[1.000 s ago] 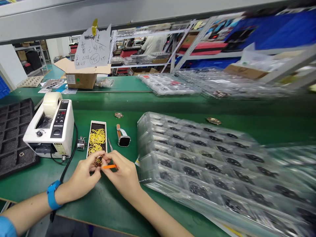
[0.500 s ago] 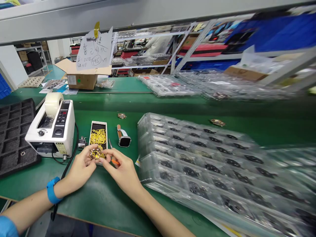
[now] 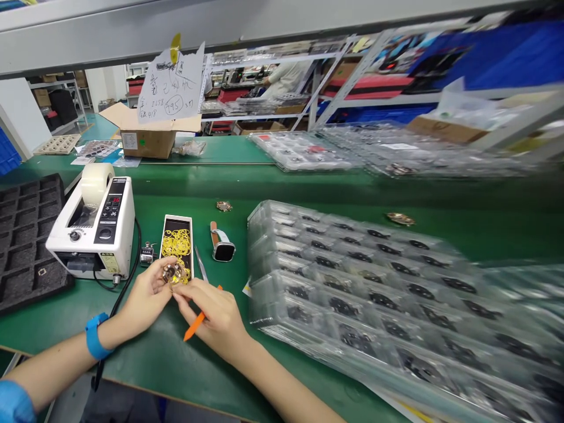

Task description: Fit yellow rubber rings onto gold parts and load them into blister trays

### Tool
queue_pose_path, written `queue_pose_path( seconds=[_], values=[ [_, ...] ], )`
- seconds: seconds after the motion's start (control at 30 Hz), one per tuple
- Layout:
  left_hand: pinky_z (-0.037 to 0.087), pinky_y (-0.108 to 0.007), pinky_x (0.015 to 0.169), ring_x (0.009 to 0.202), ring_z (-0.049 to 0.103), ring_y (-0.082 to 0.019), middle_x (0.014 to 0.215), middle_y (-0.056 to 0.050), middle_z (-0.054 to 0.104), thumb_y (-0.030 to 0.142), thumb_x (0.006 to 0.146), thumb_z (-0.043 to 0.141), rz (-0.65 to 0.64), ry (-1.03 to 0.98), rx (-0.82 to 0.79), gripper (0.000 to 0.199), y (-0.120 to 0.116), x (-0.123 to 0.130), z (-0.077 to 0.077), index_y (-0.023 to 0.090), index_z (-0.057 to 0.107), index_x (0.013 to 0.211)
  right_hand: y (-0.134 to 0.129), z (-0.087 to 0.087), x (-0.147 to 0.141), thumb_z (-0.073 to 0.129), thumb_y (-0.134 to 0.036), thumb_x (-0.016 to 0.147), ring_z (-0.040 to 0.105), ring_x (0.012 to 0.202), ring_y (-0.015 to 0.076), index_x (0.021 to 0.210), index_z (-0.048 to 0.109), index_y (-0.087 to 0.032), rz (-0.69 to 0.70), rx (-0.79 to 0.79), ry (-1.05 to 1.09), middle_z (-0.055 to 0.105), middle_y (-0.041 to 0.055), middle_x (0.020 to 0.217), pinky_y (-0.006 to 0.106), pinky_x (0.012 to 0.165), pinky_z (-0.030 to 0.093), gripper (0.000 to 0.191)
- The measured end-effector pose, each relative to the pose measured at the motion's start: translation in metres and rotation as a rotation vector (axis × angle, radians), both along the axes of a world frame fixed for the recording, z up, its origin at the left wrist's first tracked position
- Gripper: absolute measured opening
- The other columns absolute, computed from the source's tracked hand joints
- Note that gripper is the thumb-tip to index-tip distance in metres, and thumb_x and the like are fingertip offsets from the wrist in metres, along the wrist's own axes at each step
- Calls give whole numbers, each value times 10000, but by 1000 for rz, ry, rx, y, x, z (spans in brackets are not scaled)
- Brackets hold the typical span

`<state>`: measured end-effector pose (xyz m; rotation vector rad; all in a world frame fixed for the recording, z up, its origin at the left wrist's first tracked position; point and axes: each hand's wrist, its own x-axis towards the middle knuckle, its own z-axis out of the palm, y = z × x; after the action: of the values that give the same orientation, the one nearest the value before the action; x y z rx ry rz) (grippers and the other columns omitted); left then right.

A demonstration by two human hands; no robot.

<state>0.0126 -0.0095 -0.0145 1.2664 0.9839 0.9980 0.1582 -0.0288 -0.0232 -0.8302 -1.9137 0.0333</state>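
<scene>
My left hand (image 3: 147,294) pinches a small round gold-and-dark part (image 3: 173,272), maybe a watch component, by its left side. My right hand (image 3: 219,311) has an orange pointed stick (image 3: 194,326) lying across its fingers, the tip pointing down and left. The right fingertips meet the lower right edge of the round part. Just beyond both hands is a white-rimmed box (image 3: 177,218) with tangled yellow rings (image 3: 176,242) inside. Metal tweezers (image 3: 201,264) lie beside this box. Near them rests a smartwatch (image 3: 223,251) with a dark screen.
A tape dispenser (image 3: 94,229) and a tally counter (image 3: 147,254) stand left, beside a black foam tray (image 3: 33,276). Stacked clear trays (image 3: 273,294) of dark parts fill the right. More round parts (image 3: 224,206) lie behind. A cardboard box (image 3: 147,144) sits at the back.
My right hand has turned, and the orange stick now shows below the fingers, pointing down-left. The round part stays in my left hand, tilted slightly differently. The view has shifted a little.
</scene>
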Motion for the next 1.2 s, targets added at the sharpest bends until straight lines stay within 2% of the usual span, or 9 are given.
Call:
queue_pose_path(
  seconds=[0.1, 0.2, 0.37, 0.5, 0.67, 0.83, 0.9, 1.0, 1.2],
  values=[
    [479, -331, 941, 1046, 618, -214, 1123, -92, 651, 93, 675, 591, 11, -72, -32, 448, 2, 0, -1, 165, 562, 1116, 3, 2, 3, 538, -97, 863, 602, 579, 123, 860, 634, -163, 2, -47, 95, 659, 32, 683, 216, 509, 444, 117],
    [488, -346, 943, 1041, 621, -216, 1112, -90, 649, 124, 691, 625, 41, -123, -65, 423, 3, 1, 0, 167, 559, 1107, 12, 0, 12, 505, -148, 886, 610, 571, 130, 842, 667, -178, -113, -273, 146, 661, 22, 688, 221, 489, 436, 170],
    [479, -345, 973, 1057, 614, -210, 1131, -87, 643, 160, 721, 651, 164, -93, -14, 413, 3, -2, 4, 162, 553, 1123, 27, -13, 26, 507, -152, 834, 617, 573, 156, 711, 652, -205, -260, -502, -117, 663, 3, 674, 240, 498, 409, 198],
    [488, -358, 969, 1075, 612, -226, 1165, -100, 639, 190, 717, 651, 166, -72, 14, 426, 5, -5, 2, 156, 555, 1131, 23, -13, 20, 548, -148, 789, 603, 565, 172, 673, 575, -200, -373, -462, -141, 648, 6, 667, 251, 495, 388, 130],
    [515, -407, 939, 1051, 630, -269, 1115, -109, 666, 290, 695, 663, 168, 11, 19, 449, 9, -9, 4, 146, 588, 1114, -9, 14, 21, 407, -117, 879, 617, 619, 151, 880, 610, -196, -241, -275, -110, 642, 24, 752, 239, 536, 446, 218],
    [557, -400, 886, 1026, 649, -277, 1100, -111, 676, 402, 687, 687, 131, 35, -8, 513, 10, -15, 15, 141, 586, 1117, -28, 44, 122, 505, -162, 864, 641, 686, 157, 879, 657, -190, -583, -49, -218, 658, 44, 795, 233, 578, 459, 156],
    [564, -388, 872, 1027, 650, -279, 1097, -109, 679, 429, 674, 699, 112, 43, -25, 542, 9, -15, 19, 145, 575, 1119, -26, 51, 178, 482, -151, 836, 643, 671, 166, 852, 686, -208, -713, -230, -425, 671, 41, 821, 240, 532, 423, 213],
    [572, -376, 855, 1025, 651, -284, 1060, -108, 692, 453, 646, 718, 89, 43, -54, 574, 7, -14, 21, 140, 571, 1105, -19, 55, 235, 468, -127, 812, 654, 709, 178, 830, 703, -226, -728, -613, -744, 685, 37, 859, 243, 554, 406, 255],
    [566, -391, 862, 972, 667, -274, 1010, -102, 701, 433, 606, 737, 72, 24, -107, 591, 9, -11, 15, 134, 563, 1086, -4, 55, 244, 552, -248, 824, 659, 680, 227, 718, 665, -179, -725, -833, -979, 693, 87, 749, 260, 529, 370, 169]
  ],
)
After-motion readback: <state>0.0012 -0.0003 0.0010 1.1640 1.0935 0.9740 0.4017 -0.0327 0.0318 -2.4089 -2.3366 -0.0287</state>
